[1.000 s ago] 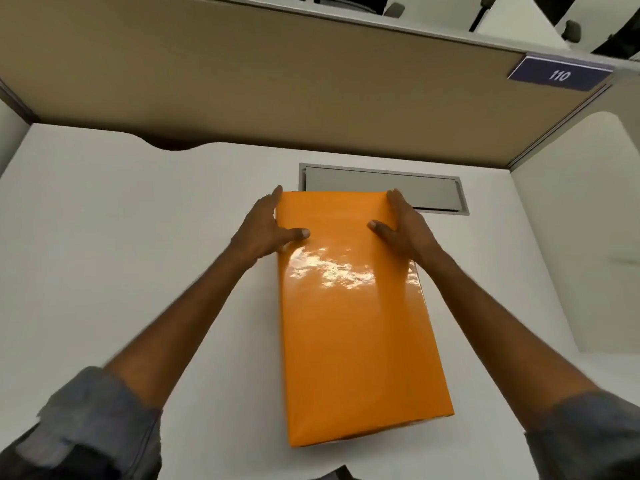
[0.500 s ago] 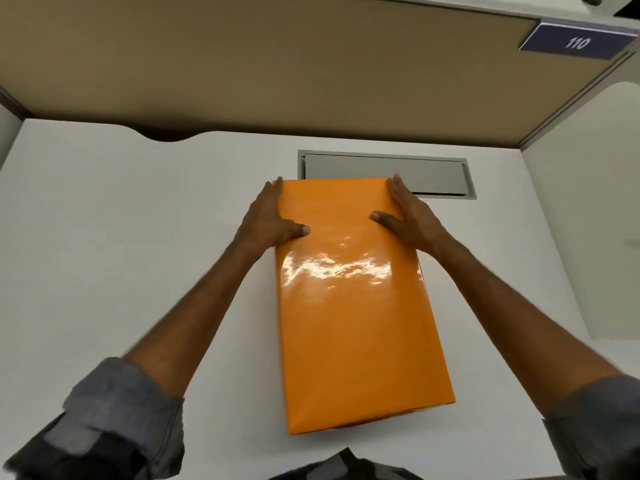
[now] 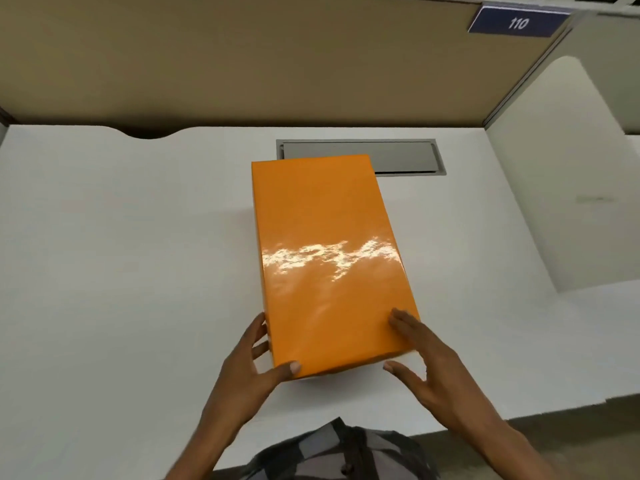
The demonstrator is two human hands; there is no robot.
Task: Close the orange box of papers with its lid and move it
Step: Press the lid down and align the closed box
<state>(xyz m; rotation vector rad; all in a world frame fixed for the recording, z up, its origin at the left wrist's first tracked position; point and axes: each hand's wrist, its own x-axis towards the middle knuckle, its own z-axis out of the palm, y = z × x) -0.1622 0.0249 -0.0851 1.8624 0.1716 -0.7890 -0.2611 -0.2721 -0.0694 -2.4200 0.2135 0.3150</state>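
Note:
The orange box (image 3: 325, 258) stands lengthwise on the white desk (image 3: 121, 254) with its glossy orange lid on top, so the papers inside are hidden. My left hand (image 3: 254, 362) holds the near left corner, thumb on the lid and fingers along the side. My right hand (image 3: 424, 362) is at the near right corner, its fingers spread, some lying on the lid's edge and the thumb below the near side. A strip of white shows under the lid's near edge.
A grey cable hatch (image 3: 398, 157) is set in the desk just behind the box. A tan partition (image 3: 242, 64) with a "110" label (image 3: 517, 22) closes the back, and a white side panel (image 3: 571, 174) stands on the right. The desk's front edge runs near my body.
Both hands have come back from the far end of the lid to its near corners. The box sits in the same place on the desk.

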